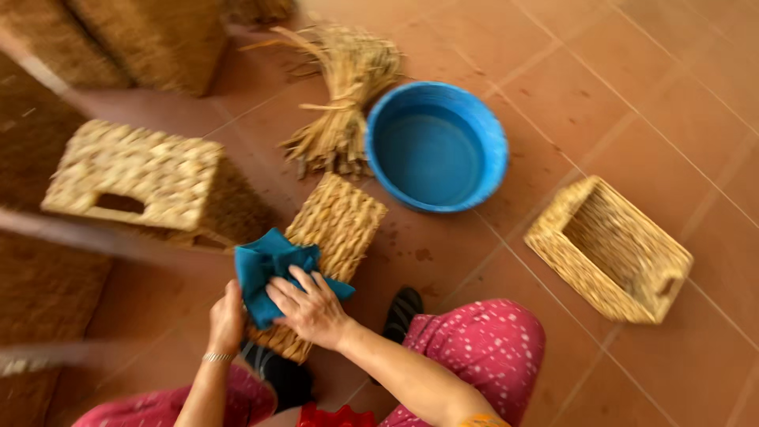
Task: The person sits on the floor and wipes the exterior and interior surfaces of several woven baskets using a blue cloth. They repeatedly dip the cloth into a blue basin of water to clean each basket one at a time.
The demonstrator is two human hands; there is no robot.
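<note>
A woven basket (336, 237) is shown tilted on the tiled floor (632, 95), near the lower edge of the view, between the person's knees. It is steadied by the left hand (225, 320), which is closed around its lower left edge. A blue cloth (269, 273) is pressed flat against the basket's side by the right hand (312, 308), fingers spread over the fabric. The step in hand is judged to be wiping of the woven surface. For the next stroke, firm support from the left hand would be called for, and the basket would have to be turned so that an unwiped face is presented. A blue basin (436, 146) of water is seen just beyond the basket, beside a bundle of dried fibre (344, 99). Further baskets are placed to the left (138, 178) and right (609, 249).
</note>
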